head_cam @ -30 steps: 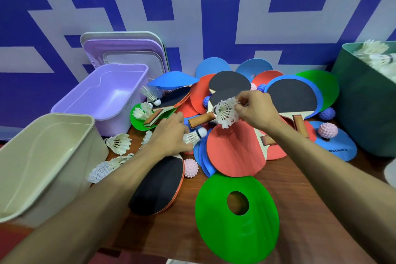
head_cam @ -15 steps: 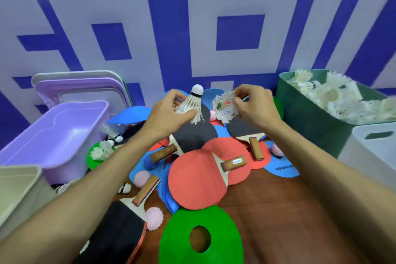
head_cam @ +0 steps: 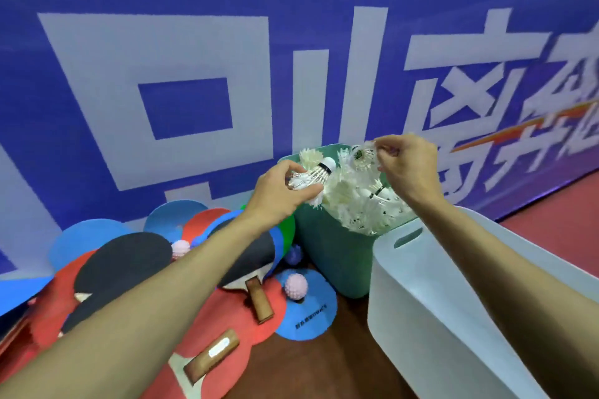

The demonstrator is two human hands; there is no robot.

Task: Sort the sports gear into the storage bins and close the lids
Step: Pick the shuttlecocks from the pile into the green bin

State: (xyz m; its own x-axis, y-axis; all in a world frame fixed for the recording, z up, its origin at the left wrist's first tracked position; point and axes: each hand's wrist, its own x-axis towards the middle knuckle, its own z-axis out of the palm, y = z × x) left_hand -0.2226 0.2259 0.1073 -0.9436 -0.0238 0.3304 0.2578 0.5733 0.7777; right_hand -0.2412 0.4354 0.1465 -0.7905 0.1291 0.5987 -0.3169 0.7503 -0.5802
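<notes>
My left hand (head_cam: 281, 195) grips a white shuttlecock (head_cam: 313, 174) by its feathers, cork end pointing right, at the left rim of the green bin (head_cam: 327, 246). Over the same bin my right hand (head_cam: 406, 168) pinches a second shuttlecock (head_cam: 363, 157). Several white shuttlecocks (head_cam: 363, 204) fill the green bin to its top. A white bin (head_cam: 431, 311) stands just in front of it on the right, under my right forearm.
On the wooden table to the left lie table tennis paddles (head_cam: 126, 266), blue, red and green flat discs (head_cam: 306, 311), and spiky balls, one pink ball (head_cam: 295, 286) and one blue ball (head_cam: 294, 255). A blue and white banner wall (head_cam: 194, 74) backs the table.
Both hands have lifted their shuttlecocks from the pile and carried them right, over the green bin. The view has swung right; the purple and beige bins are out of sight.
</notes>
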